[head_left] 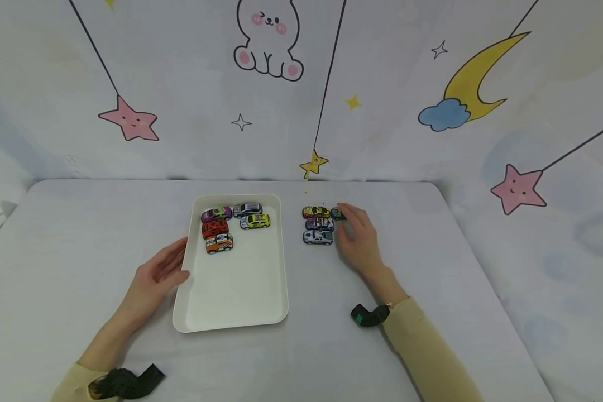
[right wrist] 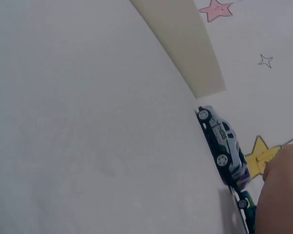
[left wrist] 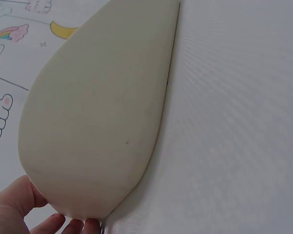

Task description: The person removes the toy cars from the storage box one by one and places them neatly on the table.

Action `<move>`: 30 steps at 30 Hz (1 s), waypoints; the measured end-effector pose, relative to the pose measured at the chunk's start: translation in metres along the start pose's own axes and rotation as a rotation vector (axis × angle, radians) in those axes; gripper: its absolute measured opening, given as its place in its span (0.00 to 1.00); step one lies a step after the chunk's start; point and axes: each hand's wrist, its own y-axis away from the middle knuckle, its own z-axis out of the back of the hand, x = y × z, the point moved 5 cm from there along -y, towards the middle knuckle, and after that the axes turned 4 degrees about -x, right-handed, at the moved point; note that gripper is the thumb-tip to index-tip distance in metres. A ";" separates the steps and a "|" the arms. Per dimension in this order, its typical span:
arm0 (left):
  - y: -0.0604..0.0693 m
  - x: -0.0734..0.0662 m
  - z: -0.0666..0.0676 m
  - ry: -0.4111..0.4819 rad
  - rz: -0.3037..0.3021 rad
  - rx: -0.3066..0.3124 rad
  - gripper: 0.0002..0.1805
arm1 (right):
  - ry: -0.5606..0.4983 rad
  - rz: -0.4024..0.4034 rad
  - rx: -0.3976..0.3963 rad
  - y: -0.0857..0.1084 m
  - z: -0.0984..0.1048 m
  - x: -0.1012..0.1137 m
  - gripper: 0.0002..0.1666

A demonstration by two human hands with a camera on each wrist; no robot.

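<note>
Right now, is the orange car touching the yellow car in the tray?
Apart. The head view plainly shows a bare strip of the white tray between the orange car and the yellow car.

The left forearm [head_left: 105, 339] slants forward from the near left of the tray [head_left: 246, 285], its sleeve [head_left: 75, 385] ending nearer the body than the tray's near edge. The left hand [head_left: 152, 282] grips the tray's left side about midway along, the thumb at the rim and the other fingers [left wrist: 92, 227] lightly bent against the outer wall. The right arm [head_left: 427, 346] comes in on the tray's right, well apart from it. The right hand [head_left: 359, 240] leans toward the tray, level with its far half, back upward, forefinger reaching farthest forward, thumb on the side nearer the tray.
</note>
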 end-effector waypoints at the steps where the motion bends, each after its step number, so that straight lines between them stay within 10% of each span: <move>1: 0.000 0.000 0.000 -0.004 -0.001 0.000 0.34 | -0.008 0.000 -0.005 0.000 -0.001 0.003 0.24; 15: 0.000 -0.002 0.004 0.000 -0.017 0.004 0.34 | -0.087 0.145 -0.031 0.002 -0.028 0.044 0.23; 30: 0.000 0.004 0.001 0.025 -0.004 -0.002 0.34 | -0.279 0.165 0.198 -0.006 -0.075 0.083 0.26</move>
